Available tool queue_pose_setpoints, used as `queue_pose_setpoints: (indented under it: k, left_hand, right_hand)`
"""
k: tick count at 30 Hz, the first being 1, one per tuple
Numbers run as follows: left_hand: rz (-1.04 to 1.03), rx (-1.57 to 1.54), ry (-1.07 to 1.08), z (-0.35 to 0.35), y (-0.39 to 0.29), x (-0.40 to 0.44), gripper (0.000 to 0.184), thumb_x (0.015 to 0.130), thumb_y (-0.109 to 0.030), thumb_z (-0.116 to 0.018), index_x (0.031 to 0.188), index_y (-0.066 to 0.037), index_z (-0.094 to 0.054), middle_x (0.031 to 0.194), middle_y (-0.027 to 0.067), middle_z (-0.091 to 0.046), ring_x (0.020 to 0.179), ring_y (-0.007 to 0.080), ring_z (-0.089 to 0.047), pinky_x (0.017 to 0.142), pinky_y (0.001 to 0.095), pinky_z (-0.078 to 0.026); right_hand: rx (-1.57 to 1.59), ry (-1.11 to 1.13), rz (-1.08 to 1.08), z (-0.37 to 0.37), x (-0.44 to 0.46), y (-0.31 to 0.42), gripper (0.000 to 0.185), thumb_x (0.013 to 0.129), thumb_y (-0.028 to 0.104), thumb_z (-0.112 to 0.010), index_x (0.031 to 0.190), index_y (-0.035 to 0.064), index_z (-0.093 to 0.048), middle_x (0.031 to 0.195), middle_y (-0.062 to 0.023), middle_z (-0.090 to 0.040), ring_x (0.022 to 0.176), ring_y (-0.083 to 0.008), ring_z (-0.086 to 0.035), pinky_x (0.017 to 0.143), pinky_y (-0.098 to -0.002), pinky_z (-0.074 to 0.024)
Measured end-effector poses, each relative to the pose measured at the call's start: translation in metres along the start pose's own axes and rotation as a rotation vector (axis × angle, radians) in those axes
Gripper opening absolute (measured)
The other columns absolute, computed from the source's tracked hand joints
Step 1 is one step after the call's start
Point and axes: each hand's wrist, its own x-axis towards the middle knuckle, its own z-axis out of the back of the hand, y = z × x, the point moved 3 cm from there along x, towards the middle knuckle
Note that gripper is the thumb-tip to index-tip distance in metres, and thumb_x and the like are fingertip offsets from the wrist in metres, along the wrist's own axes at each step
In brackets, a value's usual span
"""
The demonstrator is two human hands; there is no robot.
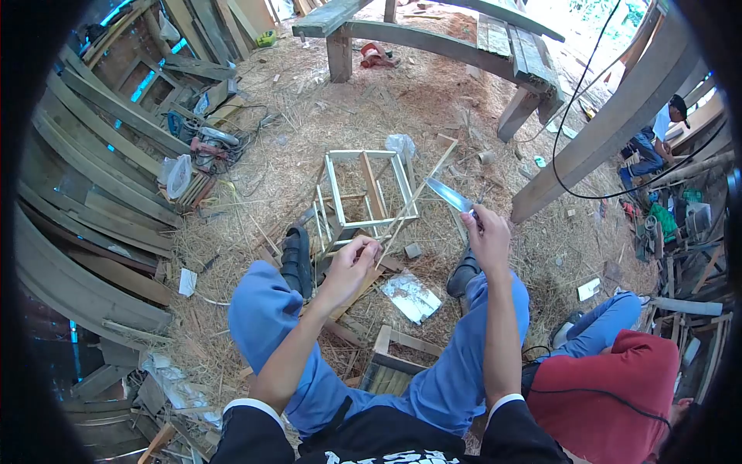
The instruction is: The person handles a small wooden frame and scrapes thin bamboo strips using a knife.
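My left hand (352,269) is closed around the near end of a thin wooden strip (414,203), which slants up and away to the right. In my right hand (488,236), the fingers are wrapped round the handle of a knife (450,195). Its broad blade points left, and the tip meets or overlaps the strip; I cannot tell if they touch. Just beyond my hands a small wooden frame (334,184) with slats and legs stands on the floor. Part of it is hidden behind the strip and my left hand.
Wood shavings cover the floor. A white sheet (412,297) and a low slatted wooden piece (384,362) lie between my legs. A workbench (433,35) stands ahead, a post (572,147) to the right. Close on my right sits a person in red (607,394); a circular saw (212,147) lies left.
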Motion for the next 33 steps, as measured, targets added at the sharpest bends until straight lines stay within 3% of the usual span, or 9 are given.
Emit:
queue_pose_setpoints:
  k: [2,14,21,26,29,33]
  left_hand:
    - [0.059,-0.013,0.006,0.001,-0.003,-0.001,0.023,0.106,-0.021,-0.052,0.103,0.0,-0.062,0.08,-0.0033,-0.054,0.071,0.0044,-0.046,0.064,0.0225,-0.041]
    - [-0.08,0.125,-0.115,-0.012,-0.019,0.004,0.023,0.104,-0.021,-0.057,0.1,0.001,-0.061,0.077,-0.0019,-0.055,0.073,0.0046,-0.049,0.069,0.0241,-0.045]
    - [-0.029,-0.014,-0.125,-0.015,-0.019,0.01,0.021,0.104,-0.02,-0.058,0.1,0.0,-0.062,0.08,-0.0022,-0.057,0.075,0.0051,-0.051,0.07,0.0245,-0.045]
    - [-0.037,0.015,-0.13,-0.017,-0.013,0.017,0.02,0.103,-0.019,-0.058,0.102,0.0,-0.063,0.083,-0.0022,-0.058,0.077,0.0047,-0.052,0.07,0.0236,-0.044]
    - [0.047,-0.125,-0.134,-0.023,-0.01,0.02,0.021,0.104,-0.021,-0.056,0.108,-0.001,-0.063,0.082,-0.0024,-0.057,0.071,0.0034,-0.049,0.063,0.0217,-0.041]
    - [0.196,-0.397,-0.043,-0.022,-0.013,0.02,0.026,0.105,-0.024,-0.053,0.12,-0.004,-0.061,0.079,-0.0033,-0.053,0.062,0.0009,-0.041,0.052,0.019,-0.032]
  right_hand:
    - [-0.013,0.022,-0.013,-0.002,0.0,0.002,0.034,0.095,0.038,-0.065,0.1,0.0045,-0.067,0.078,-0.012,-0.064,0.073,-0.0313,-0.06,0.071,-0.0411,-0.0434]
    - [0.073,0.09,-0.158,-0.005,-0.001,0.011,0.035,0.098,0.04,-0.061,0.095,0.0048,-0.063,0.071,-0.0147,-0.061,0.068,-0.0345,-0.061,0.064,-0.0439,-0.0455]
    - [0.16,0.14,-0.251,-0.015,0.001,0.015,0.033,0.099,0.039,-0.061,0.096,0.0062,-0.064,0.072,-0.0145,-0.061,0.068,-0.0343,-0.061,0.064,-0.0438,-0.0459]
    - [0.167,0.162,0.0,-0.026,-0.003,0.038,0.028,0.095,0.034,-0.064,0.095,0.0054,-0.065,0.072,-0.0155,-0.061,0.068,-0.0356,-0.061,0.064,-0.0447,-0.0451]
    - [0.266,0.217,0.112,-0.035,-0.006,0.055,0.027,0.095,0.03,-0.065,0.094,0.003,-0.064,0.072,-0.0165,-0.06,0.069,-0.0369,-0.061,0.064,-0.0456,-0.0449]
    - [0.332,0.29,0.088,-0.045,-0.007,0.061,0.027,0.095,0.03,-0.065,0.091,0.0034,-0.063,0.073,-0.0179,-0.06,0.072,-0.038,-0.061,0.066,-0.0465,-0.0452]
